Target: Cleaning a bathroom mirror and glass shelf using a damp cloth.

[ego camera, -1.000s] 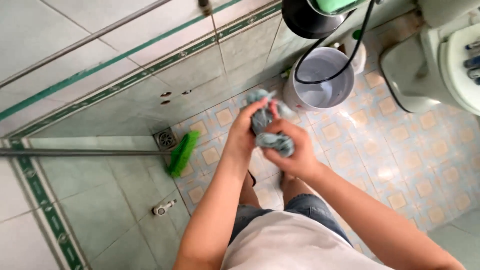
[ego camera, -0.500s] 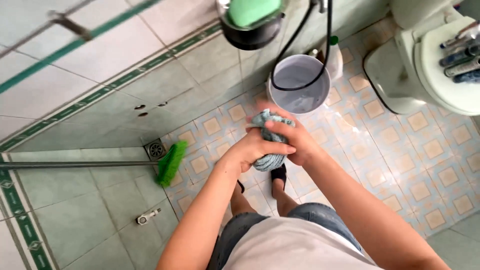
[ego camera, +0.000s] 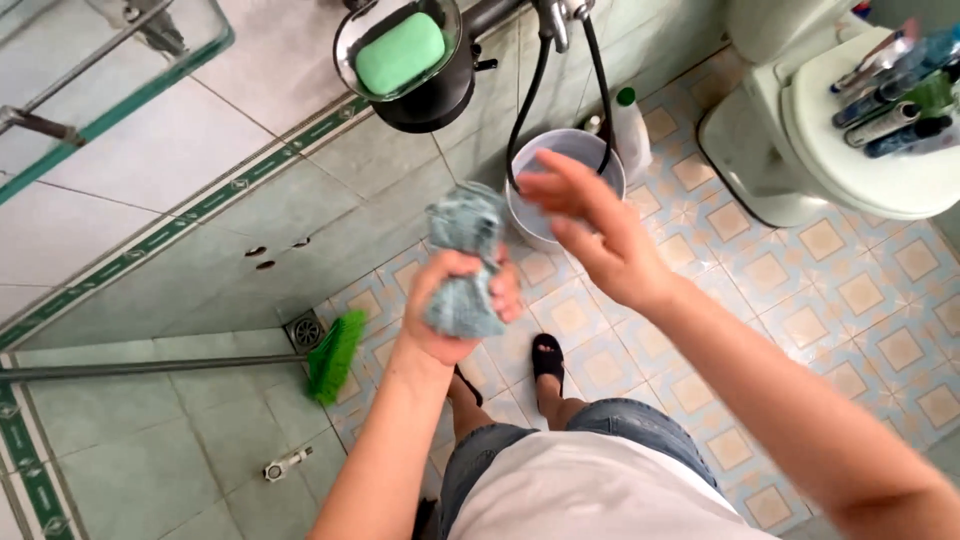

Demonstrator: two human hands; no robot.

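Green bar of soap (ego camera: 400,52) sits in a round black dish (ego camera: 425,95) fixed to the tiled wall (ego camera: 200,130) at the top. Black hose (ego camera: 530,90) loops down from a tap (ego camera: 553,15) into a white bucket (ego camera: 600,160) on the patterned floor (ego camera: 850,300), near the wall. White bottle with green cap (ego camera: 632,125) just beside the bucket. White toilet (ego camera: 790,130) at the top right corner, tubes and a toothbrush (ego camera: 890,90) lying on its lid. Green brush (ego camera: 335,355) on a long grey handle (ego camera: 150,368) lies on the floor at left, next to a square drain (ego camera: 305,330). Glass shelf (ego camera: 110,60) at top left.
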